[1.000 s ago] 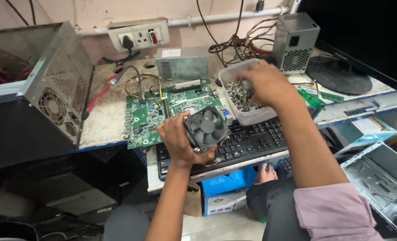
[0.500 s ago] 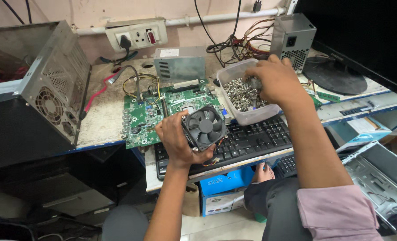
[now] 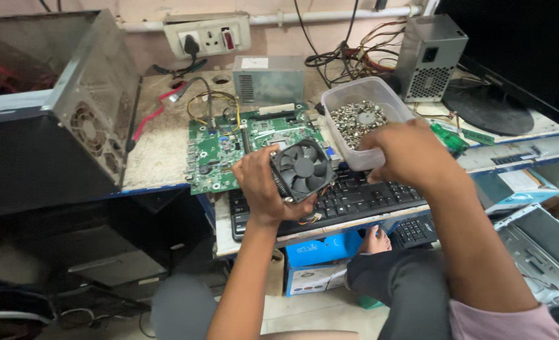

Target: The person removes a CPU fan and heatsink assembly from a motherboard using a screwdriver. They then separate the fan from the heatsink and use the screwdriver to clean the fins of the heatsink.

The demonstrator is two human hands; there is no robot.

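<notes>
My left hand grips a black square cooling fan and holds it tilted above a black keyboard. My right hand hovers just in front of a clear plastic tub full of small metal screws, fingers curled; whether it holds a screw is hidden. A green motherboard lies flat on the desk behind the fan, with yellow and black wires running onto it.
An open grey computer case stands at the left. Two grey power supply units sit at the back with tangled cables. A wall socket is above. A second keyboard and blue boxes sit lower.
My right hand has pulled back out of the screw tub toward me and the fan. The left hand keeps the fan in nearly the same place.
</notes>
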